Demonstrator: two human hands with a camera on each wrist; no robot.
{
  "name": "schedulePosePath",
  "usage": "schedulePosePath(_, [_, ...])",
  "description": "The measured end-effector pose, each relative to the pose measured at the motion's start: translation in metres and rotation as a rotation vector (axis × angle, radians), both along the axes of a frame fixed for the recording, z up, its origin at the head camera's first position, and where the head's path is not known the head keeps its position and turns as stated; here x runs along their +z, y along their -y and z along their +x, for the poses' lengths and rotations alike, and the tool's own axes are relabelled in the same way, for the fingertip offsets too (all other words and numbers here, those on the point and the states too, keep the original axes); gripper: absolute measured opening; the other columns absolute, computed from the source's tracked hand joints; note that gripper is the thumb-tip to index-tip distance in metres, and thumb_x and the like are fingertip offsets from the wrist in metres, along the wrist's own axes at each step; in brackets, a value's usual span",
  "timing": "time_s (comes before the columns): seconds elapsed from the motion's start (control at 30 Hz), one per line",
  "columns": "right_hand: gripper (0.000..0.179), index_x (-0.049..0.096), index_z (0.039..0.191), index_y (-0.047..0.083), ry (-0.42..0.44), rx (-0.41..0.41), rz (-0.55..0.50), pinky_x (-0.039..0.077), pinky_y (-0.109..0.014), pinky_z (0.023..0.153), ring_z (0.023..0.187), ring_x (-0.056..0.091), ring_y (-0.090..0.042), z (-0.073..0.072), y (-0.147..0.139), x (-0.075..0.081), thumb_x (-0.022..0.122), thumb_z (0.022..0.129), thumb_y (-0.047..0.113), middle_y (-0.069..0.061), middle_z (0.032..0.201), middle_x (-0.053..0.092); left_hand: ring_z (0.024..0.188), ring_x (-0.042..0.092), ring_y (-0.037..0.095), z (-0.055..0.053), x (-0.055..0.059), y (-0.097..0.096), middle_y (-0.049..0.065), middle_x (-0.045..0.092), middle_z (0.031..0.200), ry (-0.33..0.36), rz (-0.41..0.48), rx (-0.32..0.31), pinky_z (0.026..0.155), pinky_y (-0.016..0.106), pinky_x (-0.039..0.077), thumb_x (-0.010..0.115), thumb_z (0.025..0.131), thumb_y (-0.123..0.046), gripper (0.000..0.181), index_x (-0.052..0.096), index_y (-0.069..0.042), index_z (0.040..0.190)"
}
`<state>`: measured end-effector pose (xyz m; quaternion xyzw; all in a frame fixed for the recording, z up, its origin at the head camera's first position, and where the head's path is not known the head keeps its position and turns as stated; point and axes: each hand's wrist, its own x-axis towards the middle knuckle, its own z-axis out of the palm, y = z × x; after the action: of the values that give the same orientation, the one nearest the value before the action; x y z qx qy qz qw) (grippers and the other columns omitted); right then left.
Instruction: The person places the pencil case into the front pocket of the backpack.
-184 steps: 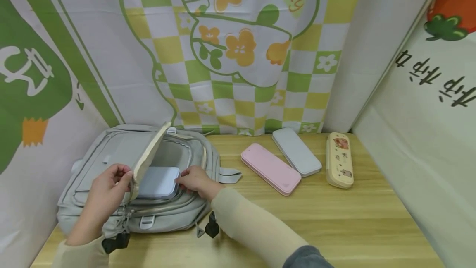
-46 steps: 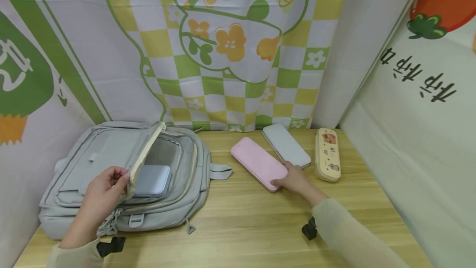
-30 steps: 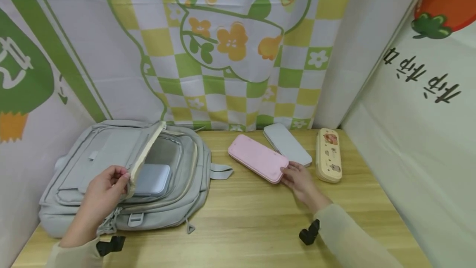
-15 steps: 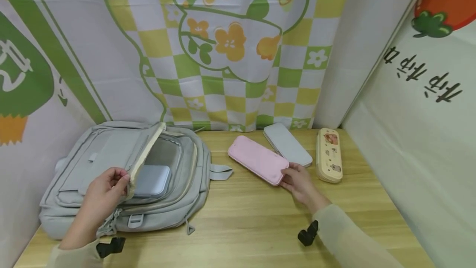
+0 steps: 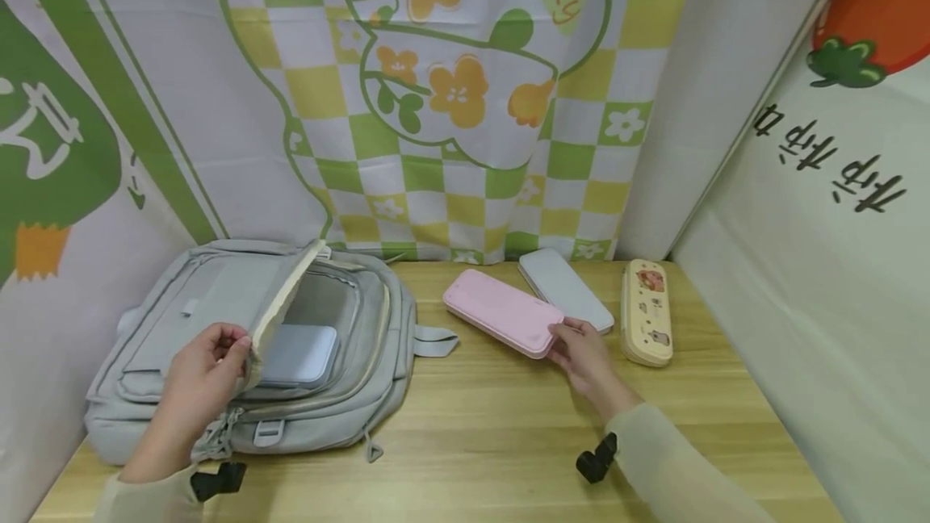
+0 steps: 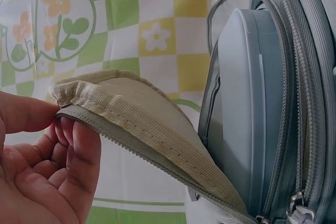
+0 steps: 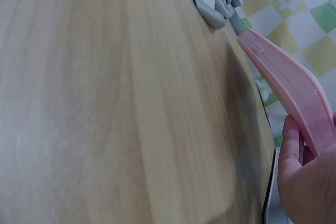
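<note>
My left hand (image 5: 207, 374) pinches the zippered edge of the flap (image 6: 142, 121) of a grey backpack (image 5: 363, 410), lifting it. Inside the raised flap's pocket lies a light blue case (image 5: 301, 353), partly hidden by the flap in the head view. At the right, my right hand (image 5: 588, 361) grips one end of a pink pencil case (image 5: 501, 309) between thumb and fingers. In the right wrist view the pink case is tilted and off the table, with a shadow beneath it.
On the wooden table (image 5: 472, 442), a pale grey-white case (image 5: 565, 289) lies behind the right hand. A cream case with cartoon pictures (image 5: 648, 313) is farther right. A patterned curtain (image 5: 465, 200) hangs along the back edge, and a backpack strap (image 5: 434, 340) sticks out rightward.
The right hand has gone from the light blue case at the backpack to the pink case, taken its end and raised it slightly. The left hand still holds the flap up.
</note>
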<state>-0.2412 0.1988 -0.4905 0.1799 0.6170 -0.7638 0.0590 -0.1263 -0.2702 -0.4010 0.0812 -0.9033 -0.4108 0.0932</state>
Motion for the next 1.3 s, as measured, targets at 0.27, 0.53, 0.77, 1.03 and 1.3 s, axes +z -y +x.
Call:
schedulePosePath(0.27, [0.042, 0.037, 0.138, -0.008, -0.038, 0.049, -0.017, 0.056, -0.025, 0.072, 0.084, 0.060, -0.012, -0.006, 0.027, 0.011, 0.056, 0.101, 0.001, -0.012, 0.112, 0.053, 0.071, 0.055, 0.006, 0.003, 0.002, 0.008, 0.013, 0.065, 0.091, -0.021, -0.011, 0.068, 0.058, 0.022, 0.047, 0.049, 0.110, -0.018, 0.024, 0.056, 0.005, 0.112])
schedulePosePath(0.53, [0.049, 0.035, 0.142, -0.009, -0.051, 0.106, -0.059, 0.054, -0.023, 0.069, 0.082, 0.060, -0.014, -0.016, 0.074, 0.019, 0.057, 0.100, 0.001, -0.017, 0.119, 0.051, 0.070, 0.056, 0.005, 0.006, 0.003, 0.012, 0.013, 0.066, 0.090, -0.029, -0.018, 0.094, 0.060, 0.021, 0.047, 0.050, 0.109, -0.016, 0.022, 0.056, 0.005, 0.111])
schedulePosePath(0.77, [0.042, 0.042, 0.135, -0.010, -0.058, 0.151, -0.092, 0.054, -0.023, 0.065, 0.075, 0.062, -0.015, -0.020, 0.109, 0.023, 0.059, 0.098, -0.001, -0.017, 0.112, 0.053, 0.072, 0.057, 0.003, 0.006, 0.003, 0.012, 0.015, 0.066, 0.092, -0.034, 0.001, 0.091, 0.061, 0.020, 0.049, 0.050, 0.109, -0.016, 0.022, 0.056, 0.005, 0.111])
schedulePosePath(1.03, [0.034, 0.047, 0.129, -0.008, -0.048, 0.186, -0.130, 0.054, -0.022, 0.062, 0.072, 0.063, -0.013, -0.023, 0.137, 0.018, 0.060, 0.097, -0.003, -0.012, 0.102, 0.057, 0.073, 0.058, 0.002, 0.006, 0.003, 0.013, 0.016, 0.066, 0.094, -0.052, 0.013, 0.075, 0.063, 0.019, 0.051, 0.050, 0.109, -0.015, 0.022, 0.056, 0.006, 0.112])
schedulePosePath(1.3, [0.038, 0.049, 0.130, -0.007, -0.036, 0.192, -0.133, 0.054, -0.020, 0.060, 0.069, 0.064, -0.012, -0.027, 0.156, 0.025, 0.062, 0.095, -0.002, -0.012, 0.101, 0.059, 0.073, 0.059, 0.003, 0.008, 0.004, 0.015, 0.016, 0.066, 0.094, -0.057, 0.016, 0.067, 0.064, 0.022, 0.053, 0.051, 0.109, -0.016, 0.022, 0.057, 0.006, 0.111])
